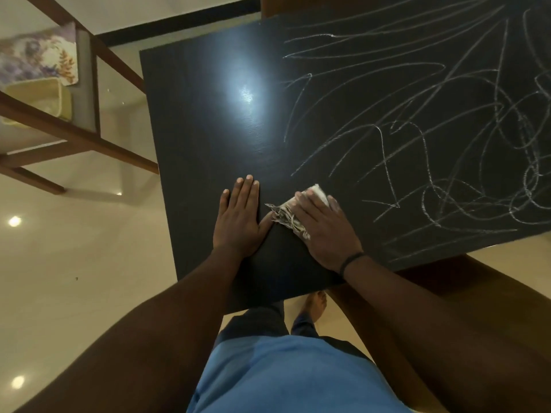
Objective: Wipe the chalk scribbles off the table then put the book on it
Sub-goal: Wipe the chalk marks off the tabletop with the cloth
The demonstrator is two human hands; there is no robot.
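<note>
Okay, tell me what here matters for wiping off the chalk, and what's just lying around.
For the job: cloth under the right hand; chalk scribbles; black table; left hand flat on it.
Lying about: wooden chair, floral mat, yellow tub. No book visible.

A home's living or dining room: glossy cream floor tiles point(74, 263), a black table point(208, 129), a wooden-framed chair point(98, 70) bearing a floral-patterned mat point(35, 55), the person barefoot.
</note>
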